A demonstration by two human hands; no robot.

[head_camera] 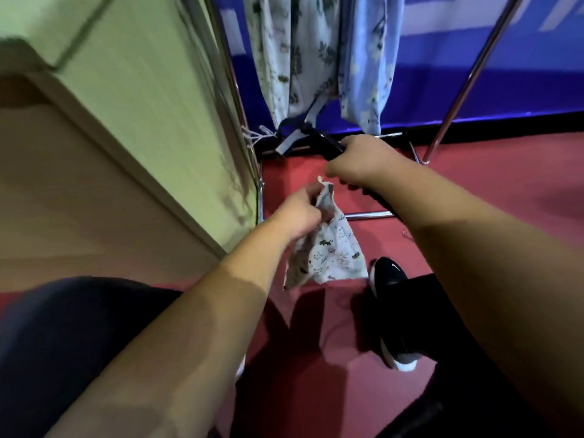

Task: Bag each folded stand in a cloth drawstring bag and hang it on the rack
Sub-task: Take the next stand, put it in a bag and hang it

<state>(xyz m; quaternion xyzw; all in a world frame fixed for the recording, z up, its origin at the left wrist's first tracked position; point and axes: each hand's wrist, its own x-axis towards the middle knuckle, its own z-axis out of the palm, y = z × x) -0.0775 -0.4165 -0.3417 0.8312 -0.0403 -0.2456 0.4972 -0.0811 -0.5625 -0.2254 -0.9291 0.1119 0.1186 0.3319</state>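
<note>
Item: your left hand (300, 213), fingers curled, pinching the mouth of the printed cloth bag (331, 257), which hangs limp above the red floor (474, 184).
Item: your right hand (363, 162), fingers clamped round the black folded stand (328, 146), just beside the bag's mouth.
Item: metal rack (467, 80) behind, with a white patterned bag (294, 58) and a blue patterned bag (369, 58) hanging.
Item: your black shoe (387, 273), near the held bag.

Black shoe (388, 274) on red floor (493, 184), blue wall panel (458, 90) behind
</note>
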